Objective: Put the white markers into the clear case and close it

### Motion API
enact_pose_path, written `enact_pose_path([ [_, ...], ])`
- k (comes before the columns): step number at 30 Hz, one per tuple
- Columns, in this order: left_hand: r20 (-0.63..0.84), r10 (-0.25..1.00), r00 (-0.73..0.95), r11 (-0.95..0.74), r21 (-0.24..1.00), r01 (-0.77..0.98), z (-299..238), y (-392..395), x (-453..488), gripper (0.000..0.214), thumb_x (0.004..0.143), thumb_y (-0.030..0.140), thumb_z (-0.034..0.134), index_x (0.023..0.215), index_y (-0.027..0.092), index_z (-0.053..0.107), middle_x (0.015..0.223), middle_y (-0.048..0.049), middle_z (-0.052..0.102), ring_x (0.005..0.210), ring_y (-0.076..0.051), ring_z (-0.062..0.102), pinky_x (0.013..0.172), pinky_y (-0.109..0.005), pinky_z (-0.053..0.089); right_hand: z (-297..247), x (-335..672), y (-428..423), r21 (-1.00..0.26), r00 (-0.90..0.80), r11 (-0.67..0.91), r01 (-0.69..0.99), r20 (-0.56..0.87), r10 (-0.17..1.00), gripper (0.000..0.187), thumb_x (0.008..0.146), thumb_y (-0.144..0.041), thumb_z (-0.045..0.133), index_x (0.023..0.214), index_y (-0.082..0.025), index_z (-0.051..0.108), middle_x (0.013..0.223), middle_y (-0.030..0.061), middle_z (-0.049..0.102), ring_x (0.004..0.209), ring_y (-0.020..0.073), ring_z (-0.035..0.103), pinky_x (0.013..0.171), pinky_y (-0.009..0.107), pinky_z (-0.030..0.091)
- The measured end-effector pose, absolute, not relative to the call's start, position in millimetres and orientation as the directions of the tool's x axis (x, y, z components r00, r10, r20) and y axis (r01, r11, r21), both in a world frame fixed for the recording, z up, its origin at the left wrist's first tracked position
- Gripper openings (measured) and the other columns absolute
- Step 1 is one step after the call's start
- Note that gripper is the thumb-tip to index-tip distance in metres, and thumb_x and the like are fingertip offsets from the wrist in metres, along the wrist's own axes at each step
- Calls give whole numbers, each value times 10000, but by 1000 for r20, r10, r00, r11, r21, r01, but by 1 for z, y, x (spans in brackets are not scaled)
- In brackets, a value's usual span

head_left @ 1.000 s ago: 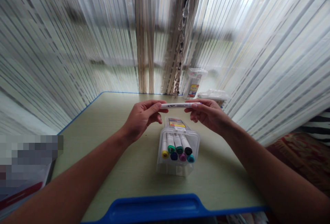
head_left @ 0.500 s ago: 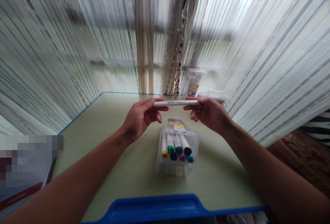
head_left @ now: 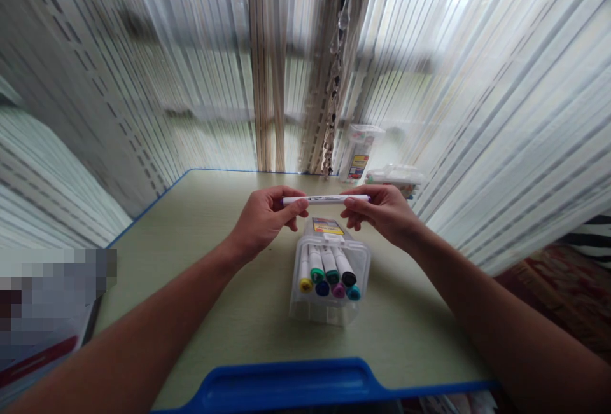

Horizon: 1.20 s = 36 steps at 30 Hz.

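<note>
A white marker (head_left: 327, 200) with purple ends is held level above the table. My left hand (head_left: 270, 213) pinches its left end between thumb and fingers. At the other end, my right hand (head_left: 379, 210) grips it the same way. Just below and nearer to me lies a clear plastic case (head_left: 329, 312) with its open end facing me. Several white markers (head_left: 329, 264) are inside it, with yellow, green, blue, purple, teal and black ends showing. A yellow label (head_left: 328, 226) is on the case's upper side.
At the back right stand an upright clear case (head_left: 358, 153) and a lower clear package (head_left: 396, 175). The pale table (head_left: 191, 287) has a blue edge (head_left: 291, 379) in front. String curtains (head_left: 200, 70) hang behind it.
The marker has come slightly lower and turned, so its purple ends now show. Both thumbs have shifted onto its near side. The case and its markers stay put.
</note>
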<state>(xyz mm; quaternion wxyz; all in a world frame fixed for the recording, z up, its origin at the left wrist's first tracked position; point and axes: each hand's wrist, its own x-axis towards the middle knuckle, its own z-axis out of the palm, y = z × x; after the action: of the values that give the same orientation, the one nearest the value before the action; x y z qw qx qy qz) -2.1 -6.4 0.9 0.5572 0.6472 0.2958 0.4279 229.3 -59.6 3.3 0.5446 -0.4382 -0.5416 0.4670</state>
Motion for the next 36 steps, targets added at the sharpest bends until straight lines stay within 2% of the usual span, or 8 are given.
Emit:
enact_pose_path([
  [5, 241, 872, 426, -241, 969, -55, 1, -6, -2, 367, 702, 379, 816, 919, 93, 740, 700, -42, 695, 526, -98, 587, 526, -224, 469, 2, 230, -58, -979, -22, 204, -9, 204, 979, 251, 721, -324, 835, 855, -124, 764, 669, 67, 738, 508, 138, 666, 456, 225, 519],
  [11, 195, 883, 428, -150, 979, -138, -2, -4, -1, 367, 752, 349, 781, 1008, 92, 727, 830, -84, 732, 535, -88, 587, 558, -240, 502, 4, 233, -56, -977, -26, 154, -145, 159, 987, 300, 770, -355, 787, 970, -134, 756, 779, 98, 766, 533, 136, 674, 473, 224, 510],
  [15, 153, 887, 436, -57, 973, -225, -1, -4, -1, 298, 813, 305, 715, 1013, 84, 712, 852, -101, 736, 529, -82, 580, 570, -244, 519, 8, 234, -57, -972, -20, 100, -213, 107, 994, 277, 840, -301, 669, 1038, -118, 733, 821, 115, 772, 551, 152, 685, 490, 238, 520],
  [20, 110, 896, 430, 23, 956, -291, 2, -5, 0, 270, 877, 272, 612, 1029, 64, 692, 837, -121, 733, 532, -101, 590, 560, -262, 524, 11, 234, -57, -957, -19, 51, -286, 59, 998, 311, 866, -251, 507, 1028, -103, 728, 813, 119, 771, 550, 160, 680, 499, 253, 523],
  [23, 113, 897, 428, 14, 959, -283, 2, -6, -1, 280, 867, 283, 625, 1028, 65, 694, 835, -120, 732, 528, -100, 586, 560, -263, 521, 10, 234, -57, -964, -11, 64, -257, 69, 998, 290, 851, -260, 546, 1019, -111, 728, 814, 116, 772, 544, 162, 677, 491, 257, 519],
  [26, 135, 889, 438, -39, 974, -222, 0, -5, -1, 298, 815, 293, 697, 1018, 74, 704, 838, -104, 730, 529, -86, 579, 570, -250, 515, 7, 234, -57, -977, -9, 94, -189, 98, 995, 262, 815, -287, 662, 997, -112, 735, 794, 115, 770, 529, 158, 675, 477, 250, 512],
  [31, 184, 868, 460, -167, 983, -78, -2, -6, -1, 330, 745, 318, 778, 970, 86, 711, 771, -58, 707, 522, -79, 571, 531, -219, 469, 1, 231, -56, -993, 16, 103, -53, 102, 995, 281, 714, -337, 827, 883, -127, 751, 634, 61, 727, 471, 128, 638, 452, 223, 506],
  [36, 189, 868, 459, -173, 982, -77, -2, -6, -1, 334, 733, 336, 790, 947, 91, 713, 763, -55, 706, 520, -81, 570, 526, -221, 464, 0, 231, -55, -993, 16, 88, -82, 87, 996, 290, 721, -362, 824, 881, -130, 755, 639, 59, 724, 468, 123, 629, 447, 223, 505],
])
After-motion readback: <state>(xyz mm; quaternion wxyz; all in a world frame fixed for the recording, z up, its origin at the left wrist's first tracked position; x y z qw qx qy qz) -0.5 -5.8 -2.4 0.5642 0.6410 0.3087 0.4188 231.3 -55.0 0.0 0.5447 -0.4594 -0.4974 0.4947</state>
